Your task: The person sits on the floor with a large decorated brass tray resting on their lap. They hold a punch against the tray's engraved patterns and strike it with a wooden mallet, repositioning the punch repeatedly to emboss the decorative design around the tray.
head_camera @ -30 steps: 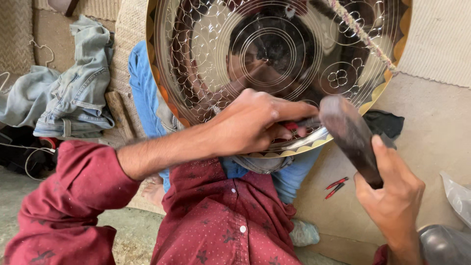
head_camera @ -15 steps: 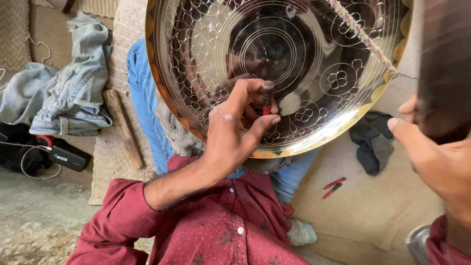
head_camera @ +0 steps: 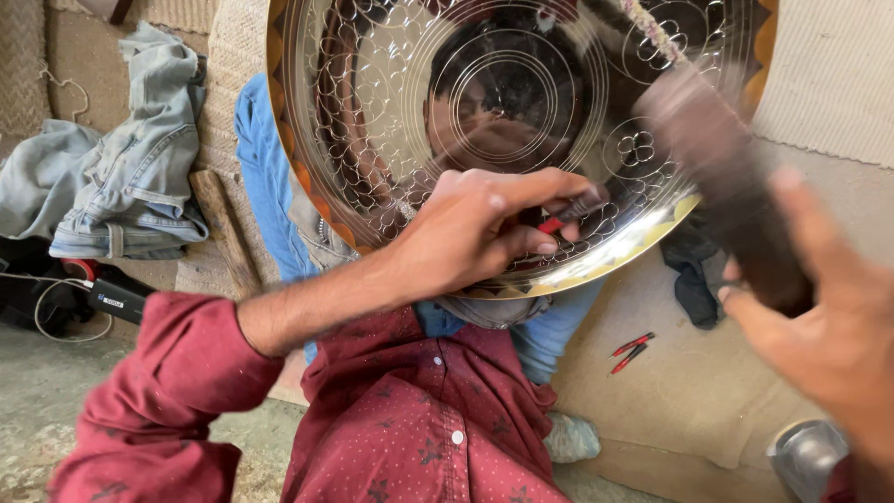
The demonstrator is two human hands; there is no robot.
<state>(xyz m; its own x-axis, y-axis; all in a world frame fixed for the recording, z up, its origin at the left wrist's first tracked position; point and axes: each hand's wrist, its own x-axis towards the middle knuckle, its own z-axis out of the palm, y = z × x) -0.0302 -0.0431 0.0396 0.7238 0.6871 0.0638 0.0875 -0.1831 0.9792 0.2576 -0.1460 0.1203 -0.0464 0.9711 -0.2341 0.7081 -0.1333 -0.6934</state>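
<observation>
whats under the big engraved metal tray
Under the engraved metal tray show blue jeans legs and a maroon shirt. The left hand pinches a small red-tipped tool against it. The lap beneath stays hidden.

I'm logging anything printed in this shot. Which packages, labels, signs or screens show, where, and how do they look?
Label: small white rectangular strip on a black device with a red end, on the floor at far left, below the denim clothes.
No packages, signs or screens.

Engraved metal tray blocks front; open floor right, near red pliers.
</observation>
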